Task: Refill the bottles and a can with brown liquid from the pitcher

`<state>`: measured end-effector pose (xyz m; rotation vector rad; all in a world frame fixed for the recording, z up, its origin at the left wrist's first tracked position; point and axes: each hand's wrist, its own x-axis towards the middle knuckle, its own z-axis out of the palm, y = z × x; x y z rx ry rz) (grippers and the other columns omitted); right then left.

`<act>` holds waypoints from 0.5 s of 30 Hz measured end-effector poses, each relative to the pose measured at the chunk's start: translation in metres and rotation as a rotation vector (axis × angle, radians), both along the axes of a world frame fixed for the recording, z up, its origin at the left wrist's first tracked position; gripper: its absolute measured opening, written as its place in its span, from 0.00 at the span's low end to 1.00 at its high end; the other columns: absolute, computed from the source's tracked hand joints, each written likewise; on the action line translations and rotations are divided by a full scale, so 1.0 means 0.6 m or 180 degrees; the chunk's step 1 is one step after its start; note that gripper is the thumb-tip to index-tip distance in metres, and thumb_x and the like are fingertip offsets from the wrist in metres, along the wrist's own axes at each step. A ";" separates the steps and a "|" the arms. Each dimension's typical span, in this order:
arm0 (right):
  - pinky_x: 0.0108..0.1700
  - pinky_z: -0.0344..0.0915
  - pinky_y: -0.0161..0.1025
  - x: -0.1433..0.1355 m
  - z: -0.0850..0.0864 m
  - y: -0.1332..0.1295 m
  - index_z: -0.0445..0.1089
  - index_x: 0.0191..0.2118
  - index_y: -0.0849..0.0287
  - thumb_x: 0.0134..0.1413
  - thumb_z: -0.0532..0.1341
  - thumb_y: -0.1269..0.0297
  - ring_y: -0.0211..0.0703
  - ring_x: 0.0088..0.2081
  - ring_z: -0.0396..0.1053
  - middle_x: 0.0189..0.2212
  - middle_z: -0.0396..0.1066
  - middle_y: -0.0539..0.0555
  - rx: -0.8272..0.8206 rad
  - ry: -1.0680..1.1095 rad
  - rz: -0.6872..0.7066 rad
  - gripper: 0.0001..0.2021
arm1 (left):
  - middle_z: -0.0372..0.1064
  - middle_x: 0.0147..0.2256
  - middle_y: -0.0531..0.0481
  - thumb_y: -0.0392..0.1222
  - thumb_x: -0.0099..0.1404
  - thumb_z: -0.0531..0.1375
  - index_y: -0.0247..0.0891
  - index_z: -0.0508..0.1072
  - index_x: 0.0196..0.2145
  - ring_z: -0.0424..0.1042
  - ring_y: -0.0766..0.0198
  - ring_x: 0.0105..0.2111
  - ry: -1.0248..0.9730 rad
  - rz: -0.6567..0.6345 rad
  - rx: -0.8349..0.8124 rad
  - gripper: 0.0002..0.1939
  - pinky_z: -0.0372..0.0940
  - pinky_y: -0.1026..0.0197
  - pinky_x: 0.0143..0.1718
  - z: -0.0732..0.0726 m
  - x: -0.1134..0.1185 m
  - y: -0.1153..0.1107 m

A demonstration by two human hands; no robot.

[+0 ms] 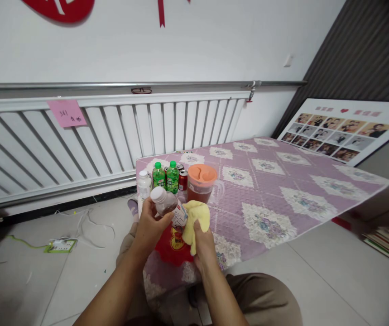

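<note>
Head view first: what do we have in our hands, and where is it?

Our left hand (150,226) is closed around the white-capped bottle (172,206), tilted with its cap up and to the left, above the red scalloped piece (172,251) near the table's front edge. Our right hand (204,244) pinches a bunched yellow cloth (197,217) against the bottle's base end.

So how far along are we?

In the middle of it, we'd judge. The bottle is already lifted and the cloth is on it, but we have neither set it down nor let go of the cloth.

And the others?

Behind it stand a white bottle (144,185), two green-capped bottles (165,178), a red can (182,181) and the orange-lidded pitcher (198,194), all on the patterned cover (269,222). Our hands are on none of them.

Are those done or left?

We cannot tell; nothing on them shows it. Only the held bottle looks unfinished to us.
</note>
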<state>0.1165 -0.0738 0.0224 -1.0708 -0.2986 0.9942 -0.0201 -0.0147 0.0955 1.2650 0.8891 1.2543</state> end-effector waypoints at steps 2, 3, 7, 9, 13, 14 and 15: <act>0.45 0.80 0.50 -0.004 0.000 -0.002 0.74 0.52 0.55 0.45 0.74 0.41 0.55 0.42 0.83 0.44 0.84 0.56 0.0047 0.0153 -0.0178 0.32 | 0.74 0.53 0.41 0.44 0.53 0.73 0.41 0.65 0.54 0.77 0.49 0.52 -0.0021 0.0132 0.0023 0.34 0.73 0.48 0.53 0.004 -0.001 0.007; 0.45 0.80 0.49 -0.007 -0.001 -0.004 0.73 0.54 0.54 0.46 0.73 0.42 0.54 0.43 0.83 0.45 0.84 0.56 0.0082 0.0297 -0.0244 0.32 | 0.75 0.52 0.42 0.44 0.52 0.73 0.40 0.65 0.53 0.77 0.50 0.52 -0.0059 0.0209 0.0037 0.34 0.73 0.49 0.52 0.007 -0.002 0.011; 0.42 0.80 0.43 -0.032 -0.004 -0.016 0.74 0.51 0.54 0.53 0.71 0.44 0.49 0.42 0.83 0.42 0.84 0.54 0.0152 0.1216 0.0196 0.25 | 0.76 0.50 0.43 0.42 0.52 0.73 0.41 0.66 0.52 0.79 0.53 0.48 -0.0311 0.0384 0.0094 0.32 0.74 0.55 0.47 0.021 -0.001 0.017; 0.40 0.80 0.41 -0.048 -0.006 -0.021 0.76 0.49 0.55 0.56 0.70 0.46 0.47 0.39 0.83 0.40 0.84 0.54 0.0122 0.1591 0.0577 0.22 | 0.77 0.49 0.44 0.42 0.53 0.72 0.41 0.66 0.51 0.79 0.53 0.49 -0.0391 0.0429 0.0119 0.30 0.74 0.57 0.45 0.026 -0.001 0.015; 0.39 0.79 0.42 -0.064 -0.011 -0.022 0.76 0.48 0.54 0.60 0.69 0.48 0.46 0.39 0.82 0.38 0.84 0.52 0.0257 0.2115 0.0929 0.18 | 0.78 0.50 0.44 0.41 0.53 0.73 0.41 0.67 0.50 0.79 0.53 0.50 -0.0361 0.0430 0.0196 0.29 0.73 0.57 0.47 0.031 -0.008 0.007; 0.40 0.79 0.42 -0.062 -0.012 -0.020 0.76 0.48 0.53 0.60 0.68 0.48 0.46 0.39 0.82 0.38 0.84 0.52 0.0310 0.2176 0.0995 0.17 | 0.78 0.50 0.43 0.41 0.53 0.73 0.41 0.68 0.50 0.79 0.53 0.50 -0.0345 0.0397 0.0209 0.29 0.73 0.57 0.47 0.031 -0.012 0.006; 0.40 0.79 0.42 -0.059 -0.013 -0.018 0.77 0.48 0.53 0.60 0.68 0.48 0.46 0.38 0.82 0.37 0.84 0.52 0.0344 0.2182 0.1054 0.17 | 0.78 0.50 0.43 0.42 0.53 0.73 0.41 0.68 0.50 0.79 0.52 0.49 -0.0332 0.0366 0.0213 0.29 0.74 0.56 0.47 0.031 -0.016 0.005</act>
